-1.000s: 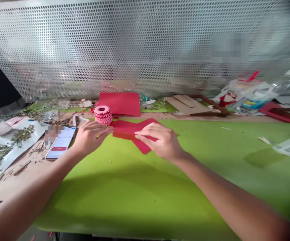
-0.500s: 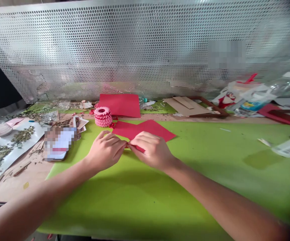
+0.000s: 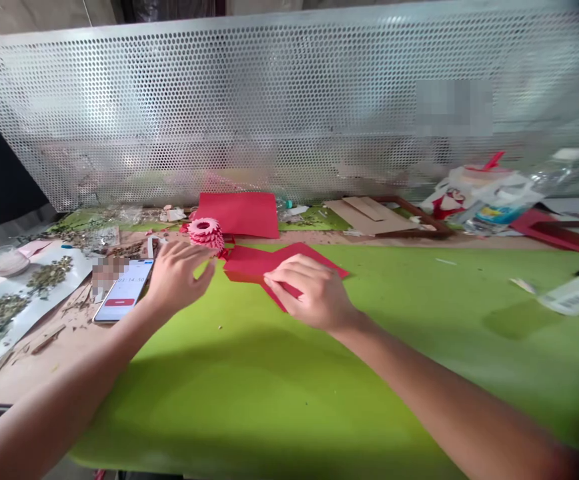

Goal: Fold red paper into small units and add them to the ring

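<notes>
My left hand (image 3: 179, 272) hovers over the left side of the green mat (image 3: 269, 380), its fingers spread and nothing seen in them. Just beyond its fingertips stands a pink stacked-paper ring (image 3: 205, 230) with jagged edges, partly covered by that hand. Thumb and forefinger of my right hand (image 3: 314, 293) are pinched together; whatever is between them is too small to make out. Beneath and behind the right hand lie overlapping pieces of red paper (image 3: 247, 262), partly hidden by it. A larger red sheet (image 3: 239, 215) lies farther back.
A phone (image 3: 122, 293) lies left of my left hand, beside a white sheet (image 3: 77, 267) bearing dried plant bits. Cardboard pieces (image 3: 364, 220) lie in a wooden frame at the back. Plastic bags (image 3: 494, 200) and a bottle stand right. A perforated metal panel (image 3: 269, 100) closes the rear.
My hands were pinched together in front of the red paper. My left hand has since opened and moved left toward the pink ring; my right hand stays pinched in nearly the same place.
</notes>
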`<state>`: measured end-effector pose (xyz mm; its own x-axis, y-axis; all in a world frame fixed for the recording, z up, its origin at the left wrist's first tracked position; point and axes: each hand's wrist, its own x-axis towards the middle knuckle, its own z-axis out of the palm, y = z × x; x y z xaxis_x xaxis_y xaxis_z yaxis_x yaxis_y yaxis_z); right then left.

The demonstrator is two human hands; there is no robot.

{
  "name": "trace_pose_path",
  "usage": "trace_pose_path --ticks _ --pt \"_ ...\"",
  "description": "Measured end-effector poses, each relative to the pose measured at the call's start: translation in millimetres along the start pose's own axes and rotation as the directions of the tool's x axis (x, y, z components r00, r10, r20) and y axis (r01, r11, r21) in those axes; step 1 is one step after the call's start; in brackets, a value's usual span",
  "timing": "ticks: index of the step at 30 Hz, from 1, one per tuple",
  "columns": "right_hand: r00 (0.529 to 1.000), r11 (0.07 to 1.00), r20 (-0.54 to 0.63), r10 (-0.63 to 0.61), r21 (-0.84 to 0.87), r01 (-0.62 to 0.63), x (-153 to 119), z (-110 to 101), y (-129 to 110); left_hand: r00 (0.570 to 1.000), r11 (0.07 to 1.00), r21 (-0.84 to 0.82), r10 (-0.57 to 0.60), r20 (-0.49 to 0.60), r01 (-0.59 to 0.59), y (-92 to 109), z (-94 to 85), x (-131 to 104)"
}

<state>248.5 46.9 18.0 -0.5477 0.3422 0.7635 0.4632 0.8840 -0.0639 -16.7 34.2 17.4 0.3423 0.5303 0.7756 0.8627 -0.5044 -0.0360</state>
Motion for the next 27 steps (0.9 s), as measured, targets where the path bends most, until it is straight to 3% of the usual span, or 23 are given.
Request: trace_pose_path --ticks 2,5,10,16,20,22,27 --pt "1.0 1.0 0.019 -0.009 0.006 0.009 -1 2 0 0.993 0.993 -0.077 0.09 0.076 -0.084 12 4.2 -1" --pt "0.998 1.0 0.055 0.0 0.001 0.0 -1 5 0 0.98 0.98 -0.108 0.175 0.095 -0.164 30 12.6 -4" --pt "0.991 0.999 0.133 -0.018 -0.044 0.024 0 7 -5 0.974 0.976 -0.113 0.2 0.104 -0.188 40 17.9 -7" --pt "0.989 0.996 0.149 0.012 -0.093 0.002 -1 4 0 0.975 0.977 -0.115 0.19 0.113 -0.177 27 11.9 -7" --pt "0.982 0.982 0.131 0.135 -0.151 -0.115 -3 0 21 0.99 0.989 -0.084 0.13 0.06 -0.124 8 6.3 -5" --pt "0.968 0.977 0.148 0.205 -0.088 -0.193 -4 0 27 0.996 0.995 -0.06 0.085 0.034 -0.083 0 4.3 -4" --pt "0.889 0.907 0.373 0.264 0.216 -0.36 -6 9 13 0.997 0.988 -0.151 -0.008 0.081 0.02 3 6.0 -5"
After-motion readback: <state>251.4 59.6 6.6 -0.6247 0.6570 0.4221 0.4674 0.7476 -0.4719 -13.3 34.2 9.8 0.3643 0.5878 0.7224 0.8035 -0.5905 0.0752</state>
